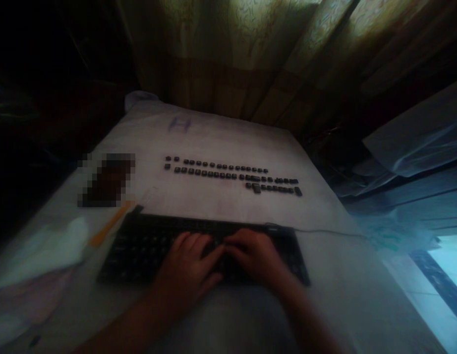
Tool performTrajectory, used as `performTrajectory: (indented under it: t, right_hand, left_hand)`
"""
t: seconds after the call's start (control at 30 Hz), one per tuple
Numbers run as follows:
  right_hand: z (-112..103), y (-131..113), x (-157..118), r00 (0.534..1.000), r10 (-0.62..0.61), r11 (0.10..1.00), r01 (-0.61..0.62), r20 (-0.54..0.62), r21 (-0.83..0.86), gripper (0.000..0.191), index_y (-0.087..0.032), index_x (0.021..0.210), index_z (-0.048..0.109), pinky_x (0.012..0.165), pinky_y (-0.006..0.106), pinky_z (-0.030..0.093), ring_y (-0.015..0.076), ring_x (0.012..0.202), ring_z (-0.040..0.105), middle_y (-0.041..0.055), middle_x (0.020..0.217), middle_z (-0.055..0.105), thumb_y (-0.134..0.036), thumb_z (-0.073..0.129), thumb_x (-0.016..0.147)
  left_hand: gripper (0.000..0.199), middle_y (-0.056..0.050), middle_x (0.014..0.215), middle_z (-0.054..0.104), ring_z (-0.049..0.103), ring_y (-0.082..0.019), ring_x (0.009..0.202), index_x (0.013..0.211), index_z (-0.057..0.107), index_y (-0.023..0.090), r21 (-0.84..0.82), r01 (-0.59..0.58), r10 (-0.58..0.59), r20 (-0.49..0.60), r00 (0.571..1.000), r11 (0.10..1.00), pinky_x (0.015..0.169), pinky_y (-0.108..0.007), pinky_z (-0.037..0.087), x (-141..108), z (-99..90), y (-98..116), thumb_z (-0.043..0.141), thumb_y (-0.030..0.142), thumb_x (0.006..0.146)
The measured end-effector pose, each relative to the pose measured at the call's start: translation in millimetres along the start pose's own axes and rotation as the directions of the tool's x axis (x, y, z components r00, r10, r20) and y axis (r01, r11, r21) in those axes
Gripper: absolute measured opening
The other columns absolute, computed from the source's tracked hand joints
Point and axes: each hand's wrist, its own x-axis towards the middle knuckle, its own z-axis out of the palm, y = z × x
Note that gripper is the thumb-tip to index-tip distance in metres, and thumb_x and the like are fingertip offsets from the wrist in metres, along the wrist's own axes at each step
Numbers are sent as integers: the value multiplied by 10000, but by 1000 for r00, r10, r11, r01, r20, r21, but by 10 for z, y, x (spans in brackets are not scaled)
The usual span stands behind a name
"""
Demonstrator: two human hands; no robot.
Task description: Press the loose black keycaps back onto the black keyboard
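A black keyboard (136, 253) lies on the white-covered table in front of me. My left hand (189, 263) rests over its middle keys, palm down, with the fingers stretched out and the thumb apart. Just to the right, my right hand (252, 253) is above the keyboard with its fingers drawn together in a pinch. Whatever it may hold is too dark and small to make out. The left index fingertip meets the right fingertips. Behind the keyboard, loose black keycaps (210, 173) are laid out in rows on the cloth.
A cable (324, 231) runs right from the keyboard. To the left are a yellow-orange strip (108, 226), a blurred-out rectangular item (108, 181) and crumpled pale cloth or plastic (47, 246). A small dark piece (35, 340) lies at lower left. Curtains (228, 64) hang behind the table.
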Motion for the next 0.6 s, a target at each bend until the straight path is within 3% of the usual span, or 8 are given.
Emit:
performTrajectory:
  t: [0.43, 0.6]
  right_hand:
    - [143, 85, -45, 993, -62, 998, 61, -98, -18, 220, -232, 983, 796, 760, 294, 525, 189, 829, 693, 39, 867, 733, -122, 658, 852]
    - [178, 159, -76, 984, -88, 983, 111, -156, 146, 234, -223, 993, 791, 784, 303, 543, 191, 850, 702, 55, 892, 747, -133, 619, 863]
  left_hand:
    - [338, -106, 1177, 643, 576, -293, 1088, 1250, 655, 240, 11, 12, -12, -8, 1000, 1000, 1006, -519, 406, 17, -4, 16, 588, 384, 951]
    - [353, -111, 1187, 636, 577, -299, 1084, 1270, 643, 237, 16, 8, -8, -4, 1000, 1000, 995, -529, 415, -6, 16, 4, 588, 369, 948]
